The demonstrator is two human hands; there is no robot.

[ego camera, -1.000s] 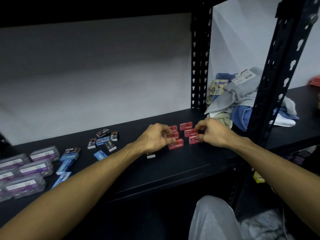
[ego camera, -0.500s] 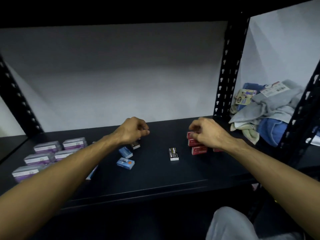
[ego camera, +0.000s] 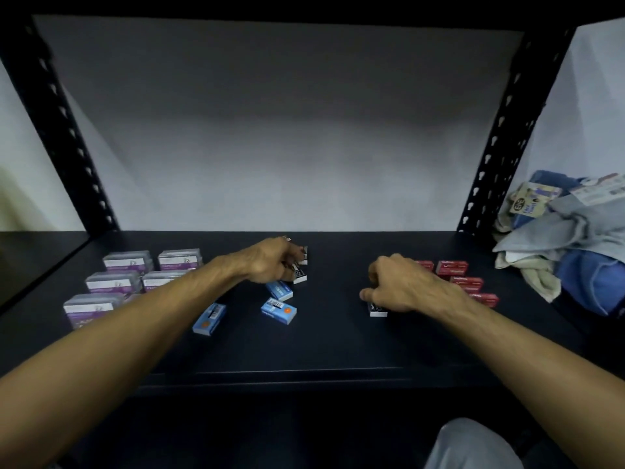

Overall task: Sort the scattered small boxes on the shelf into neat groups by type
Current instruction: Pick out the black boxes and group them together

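1. Firstly, a black box (ego camera: pixel 377 309) was gripped under the right hand (ego camera: pixel 397 286)'s curled fingers; red boxes (ego camera: pixel 465 282) lay just behind.
2. Black boxes (ego camera: pixel 299 274) were held beneath the clenched left hand (ego camera: pixel 270 262); blue boxes (ego camera: pixel 279 309) lay just nearer.

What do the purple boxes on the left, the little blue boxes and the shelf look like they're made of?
Purple boxes: probably clear glossy plastic cases, since the tops look see-through and catch light. Blue boxes: likely printed cardboard, matte, with sharp folded edges and a barcode. Shelf: looks like dark painted metal or laminate; the picture leaves that open.
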